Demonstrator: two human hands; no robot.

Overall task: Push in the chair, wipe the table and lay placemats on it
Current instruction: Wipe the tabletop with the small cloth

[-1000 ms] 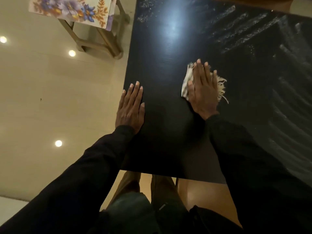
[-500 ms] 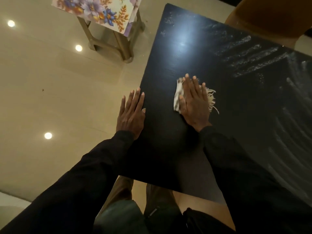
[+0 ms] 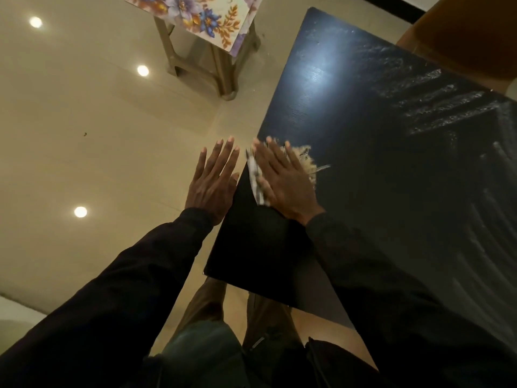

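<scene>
A black table fills the right half of the view, streaked with damp wipe marks on its right side. My right hand lies flat with straight fingers on a white fringed cloth, pressing it down at the table's left edge. My left hand is open with fingers spread, just off the table's left edge over the floor, its thumb near the edge. A brown chair seat shows under the table's near edge.
A stool with a floral top stands on the glossy beige floor at the upper middle. Another brown chair sits beyond the table's far right corner. My legs are below the near edge.
My right hand slid the cloth left from the table's middle to its left edge. My left hand came off the tabletop and now hovers beside the edge.
</scene>
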